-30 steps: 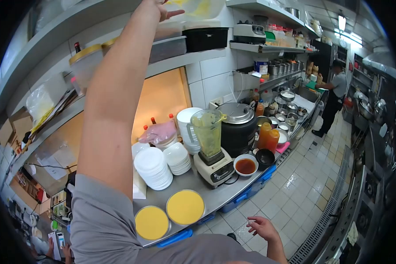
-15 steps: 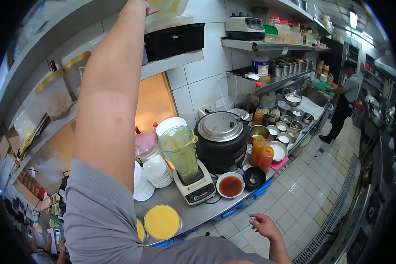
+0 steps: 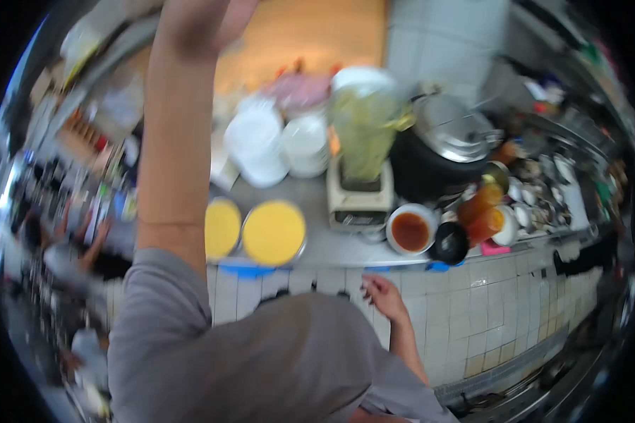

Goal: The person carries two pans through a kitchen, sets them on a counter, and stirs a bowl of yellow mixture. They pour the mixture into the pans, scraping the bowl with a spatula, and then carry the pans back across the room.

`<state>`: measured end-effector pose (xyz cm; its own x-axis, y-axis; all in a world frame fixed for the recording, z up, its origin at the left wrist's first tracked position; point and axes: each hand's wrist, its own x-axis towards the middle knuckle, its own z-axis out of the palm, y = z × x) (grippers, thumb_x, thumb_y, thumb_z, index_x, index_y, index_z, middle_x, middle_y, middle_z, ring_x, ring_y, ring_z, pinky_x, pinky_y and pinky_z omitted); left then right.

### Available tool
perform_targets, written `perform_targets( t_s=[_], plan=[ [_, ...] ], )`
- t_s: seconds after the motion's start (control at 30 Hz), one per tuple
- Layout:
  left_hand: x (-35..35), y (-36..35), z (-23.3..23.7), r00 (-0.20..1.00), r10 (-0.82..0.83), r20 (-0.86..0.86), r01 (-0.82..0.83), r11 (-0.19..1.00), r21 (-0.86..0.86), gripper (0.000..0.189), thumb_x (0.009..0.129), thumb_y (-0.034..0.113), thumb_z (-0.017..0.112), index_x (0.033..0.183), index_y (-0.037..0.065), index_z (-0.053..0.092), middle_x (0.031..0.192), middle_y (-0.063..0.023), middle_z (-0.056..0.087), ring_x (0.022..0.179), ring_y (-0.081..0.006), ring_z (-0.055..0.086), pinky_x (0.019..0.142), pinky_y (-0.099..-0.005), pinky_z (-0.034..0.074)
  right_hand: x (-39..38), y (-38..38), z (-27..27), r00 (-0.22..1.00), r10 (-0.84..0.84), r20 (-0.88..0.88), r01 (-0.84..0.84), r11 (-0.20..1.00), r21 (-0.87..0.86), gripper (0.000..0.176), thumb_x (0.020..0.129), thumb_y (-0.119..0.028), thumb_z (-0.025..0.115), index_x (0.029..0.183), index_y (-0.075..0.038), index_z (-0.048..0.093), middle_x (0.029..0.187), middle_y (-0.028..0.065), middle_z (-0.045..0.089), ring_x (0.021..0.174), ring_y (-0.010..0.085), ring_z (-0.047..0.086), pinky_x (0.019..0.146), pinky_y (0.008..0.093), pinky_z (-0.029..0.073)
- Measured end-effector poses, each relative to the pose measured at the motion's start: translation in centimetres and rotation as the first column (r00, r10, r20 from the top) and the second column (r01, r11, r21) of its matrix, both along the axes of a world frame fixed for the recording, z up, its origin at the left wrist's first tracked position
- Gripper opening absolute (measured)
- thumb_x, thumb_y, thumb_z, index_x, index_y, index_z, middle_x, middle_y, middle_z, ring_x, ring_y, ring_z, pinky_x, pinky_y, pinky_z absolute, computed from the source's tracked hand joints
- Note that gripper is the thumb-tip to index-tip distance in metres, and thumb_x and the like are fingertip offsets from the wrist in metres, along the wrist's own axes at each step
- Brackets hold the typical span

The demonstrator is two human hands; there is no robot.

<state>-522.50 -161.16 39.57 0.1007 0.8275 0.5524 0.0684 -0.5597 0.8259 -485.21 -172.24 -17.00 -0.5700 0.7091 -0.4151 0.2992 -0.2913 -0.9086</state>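
Note:
My left arm stretches up to the top of the view, where my left hand (image 3: 222,21) is blurred and partly cut off. Its fingers are hidden, and anything in them is out of sight. My right hand (image 3: 383,296) hangs low in front of the counter edge, fingers loosely bent and apart, holding nothing. Nearest to it on the counter are a blender (image 3: 362,141) with a greenish residue in its jug and a white bowl of red-brown sauce (image 3: 410,233). Two round yellow-topped containers (image 3: 274,233) sit left of the blender.
Stacked white bowls (image 3: 307,144) and a lidded black pot (image 3: 430,155) flank the blender. Orange squeeze bottles (image 3: 481,204) and a small black bowl (image 3: 450,242) stand near the counter's edge. Other people, including one in a light shirt (image 3: 70,261), are at the left.
The view has swung down and left, so the shelf with the black bin and the clear container by my left hand has gone out of view. My right hand still hangs low.

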Motion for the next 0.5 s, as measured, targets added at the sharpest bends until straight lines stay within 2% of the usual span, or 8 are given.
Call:
perform_targets(
  t_s=[0.07,0.1,0.17,0.2,0.23,0.3,0.37,0.5],
  plan=[
    [-6.4,-8.0,-12.9,0.948,0.214,0.234,-0.222,0.975,0.007,0.032,0.113,0.030,0.050,0.116,0.002,0.065,0.145,-0.0175,0.061,0.135,-0.0326,0.059,0.110,-0.0602,0.055,-2.9,-0.1,-2.0,0.997,0.034,-0.070,-0.038,0.998,-0.056,0.041,0.109,-0.036,0.065,0.135,-0.005,0.070,0.099,0.0022,0.075,0.080,0.0094,0.066,0.068,0.0279,0.054],
    [-12.1,-11.4,-20.9,0.873,0.339,0.351,-0.319,0.941,-0.117,0.044,0.116,0.040,0.045,0.137,0.006,0.063,0.141,-0.0119,0.066,0.133,-0.0261,0.061,0.113,-0.0555,0.049,-4.9,-0.5,-0.8,0.996,0.010,-0.090,-0.025,0.986,-0.163,0.039,0.110,-0.034,0.063,0.136,-0.005,0.069,0.101,0.0035,0.074,0.081,0.0098,0.067,0.068,0.0276,0.054],
    [-19.6,-21.0,-36.1,0.450,0.765,0.460,-0.610,0.640,-0.467,0.041,0.112,0.040,0.054,0.134,0.007,0.061,0.131,-0.0091,0.068,0.113,-0.0236,0.064,0.097,-0.0450,0.054,-7.9,-1.2,-2.6,0.992,0.091,-0.084,-0.103,0.983,-0.154,0.037,0.112,-0.031,0.059,0.136,-0.005,0.069,0.106,0.0056,0.075,0.083,0.0109,0.068,0.069,0.0277,0.055],
    [-22.8,-26.5,-44.1,0.148,0.943,0.299,-0.674,0.317,-0.667,0.037,0.108,0.040,0.060,0.129,0.008,0.061,0.121,-0.0058,0.067,0.105,-0.0210,0.063,0.087,-0.0397,0.054,-9.5,-1.7,-3.1,0.991,0.106,-0.077,-0.120,0.973,-0.199,0.037,0.112,-0.033,0.060,0.136,-0.006,0.068,0.108,0.0060,0.075,0.084,0.0114,0.068,0.070,0.0281,0.055],
    [-22.1,-31.4,-49.3,-0.027,0.973,0.231,-0.672,0.153,-0.724,0.028,0.107,0.032,0.062,0.120,0.007,0.063,0.109,-0.0050,0.064,0.096,-0.0187,0.061,0.079,-0.0410,0.051,-11.4,-2.2,-3.4,0.991,0.115,-0.072,-0.129,0.963,-0.236,0.038,0.112,-0.034,0.060,0.136,-0.006,0.068,0.110,0.0064,0.075,0.086,0.0120,0.068,0.070,0.0286,0.055],
    [-21.5,-38.3,-57.3,-0.042,0.999,0.026,-0.499,0.002,-0.866,0.037,0.105,0.035,0.067,0.131,0.009,0.060,0.125,-0.0095,0.062,0.111,-0.0258,0.061,0.088,-0.0454,0.054,-15.2,-3.1,-5.1,0.994,0.078,-0.077,-0.095,0.965,-0.246,0.038,0.111,-0.035,0.060,0.136,-0.007,0.066,0.112,0.0066,0.074,0.088,0.0134,0.068,0.071,0.0301,0.056],
    [-20.2,-40.2,-59.6,-0.007,1.000,-0.002,-0.325,-0.004,-0.946,0.043,0.106,0.038,0.067,0.137,0.010,0.057,0.134,-0.0118,0.059,0.124,-0.0300,0.058,0.100,-0.0487,0.054,-18.5,-4.6,-6.3,0.998,0.010,-0.055,-0.023,0.968,-0.248,0.039,0.111,-0.036,0.061,0.136,-0.007,0.064,0.114,0.0069,0.073,0.090,0.0149,0.068,0.073,0.0317,0.057],
    [-21.4,-39.6,-64.6,0.202,0.967,0.152,-0.342,0.215,-0.915,0.045,0.106,0.039,0.069,0.137,0.009,0.055,0.136,-0.0128,0.057,0.129,-0.0319,0.055,0.106,-0.0511,0.052,-25.1,-6.7,-7.9,0.951,-0.277,-0.135,0.224,0.923,-0.314,0.030,0.109,-0.034,0.064,0.126,-0.009,0.060,0.111,0.0079,0.071,0.093,0.0193,0.069,0.074,0.0367,0.060]
  ],
)
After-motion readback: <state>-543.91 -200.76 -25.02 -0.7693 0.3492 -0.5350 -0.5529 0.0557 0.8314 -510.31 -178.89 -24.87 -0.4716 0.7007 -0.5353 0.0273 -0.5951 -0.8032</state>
